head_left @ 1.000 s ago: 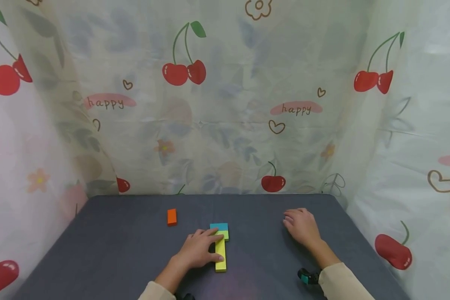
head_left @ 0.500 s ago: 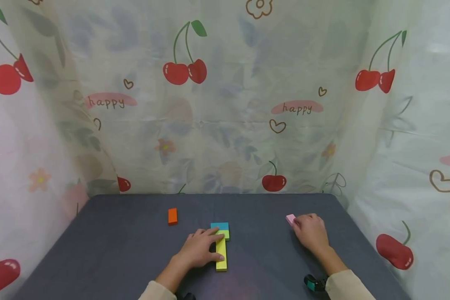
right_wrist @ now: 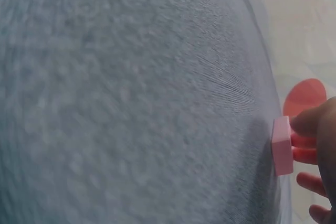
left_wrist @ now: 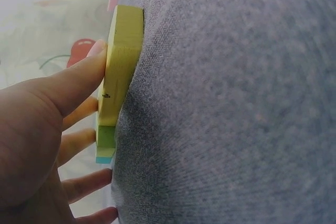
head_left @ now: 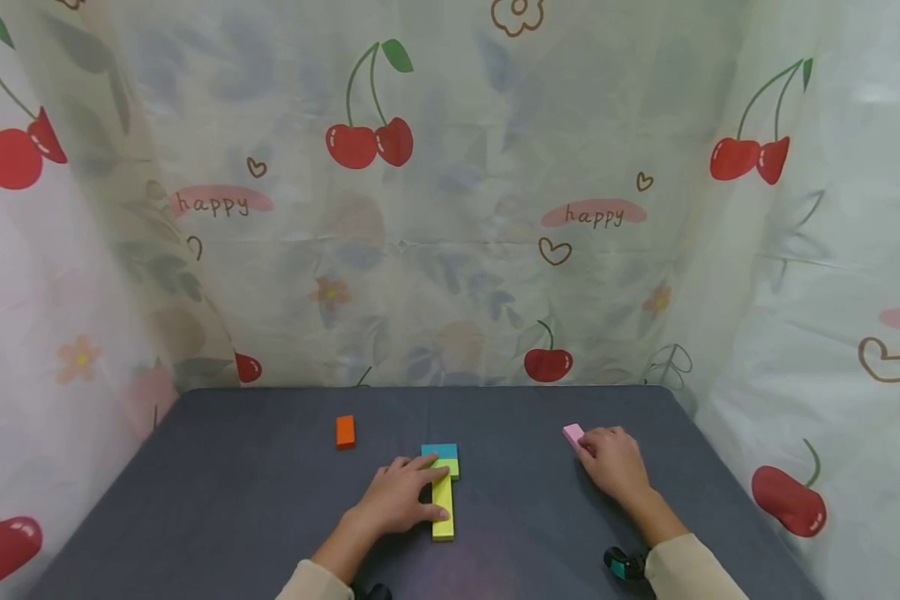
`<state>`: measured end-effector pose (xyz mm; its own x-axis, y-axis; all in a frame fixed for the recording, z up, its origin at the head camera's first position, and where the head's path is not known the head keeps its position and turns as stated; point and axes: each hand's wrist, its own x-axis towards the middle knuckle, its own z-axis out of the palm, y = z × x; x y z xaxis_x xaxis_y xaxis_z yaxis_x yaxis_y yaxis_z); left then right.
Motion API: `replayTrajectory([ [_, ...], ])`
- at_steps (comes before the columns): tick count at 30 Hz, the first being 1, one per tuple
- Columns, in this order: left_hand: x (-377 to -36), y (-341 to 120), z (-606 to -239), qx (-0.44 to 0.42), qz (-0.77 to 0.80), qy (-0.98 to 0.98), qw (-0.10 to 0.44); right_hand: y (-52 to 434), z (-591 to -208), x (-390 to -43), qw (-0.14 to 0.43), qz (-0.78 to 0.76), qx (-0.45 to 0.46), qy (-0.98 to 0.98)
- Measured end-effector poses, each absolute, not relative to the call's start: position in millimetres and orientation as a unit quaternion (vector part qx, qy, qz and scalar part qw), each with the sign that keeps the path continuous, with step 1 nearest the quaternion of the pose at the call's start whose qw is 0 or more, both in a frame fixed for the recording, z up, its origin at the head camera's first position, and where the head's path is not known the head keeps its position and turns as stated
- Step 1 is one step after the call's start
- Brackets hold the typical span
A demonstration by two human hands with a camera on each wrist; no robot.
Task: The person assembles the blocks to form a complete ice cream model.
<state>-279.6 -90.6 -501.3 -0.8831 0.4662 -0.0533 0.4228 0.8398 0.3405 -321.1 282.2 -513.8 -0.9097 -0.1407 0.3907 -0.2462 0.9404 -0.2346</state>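
My left hand (head_left: 412, 496) lies flat on a row of blocks on the grey table (head_left: 217, 500). Its thumb (left_wrist: 79, 80) presses the side of the long yellow block (head_left: 442, 510), and its straight fingers reach over the green block (head_left: 452, 467). A blue block (head_left: 439, 451) butts against the green one at the far end. In the left wrist view the yellow block (left_wrist: 123, 56), green block (left_wrist: 106, 136) and blue block (left_wrist: 104, 159) stand in line. My right hand (head_left: 596, 454) pinches a small pink block (head_left: 572, 434) at its fingertips, with the pink block (right_wrist: 282, 148) low over the cloth.
An orange block (head_left: 345, 431) lies alone at the far left of the table. Cherry-print curtains (head_left: 450, 208) close in the back and both sides. A dark wrist strap (head_left: 621, 565) shows near my right sleeve.
My right hand, first spread flat over the cloth, has curled and drawn back a little. The pink block now shows at its fingertips. The left hand and its blocks have stayed put.
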Motion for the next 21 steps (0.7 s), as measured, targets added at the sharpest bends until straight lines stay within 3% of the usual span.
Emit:
replayTrajectory([
  [21,-278,-91,-499,0.231,0.171,0.955,0.072,239,-522,-323,0.204,0.186,0.137,-0.951],
])
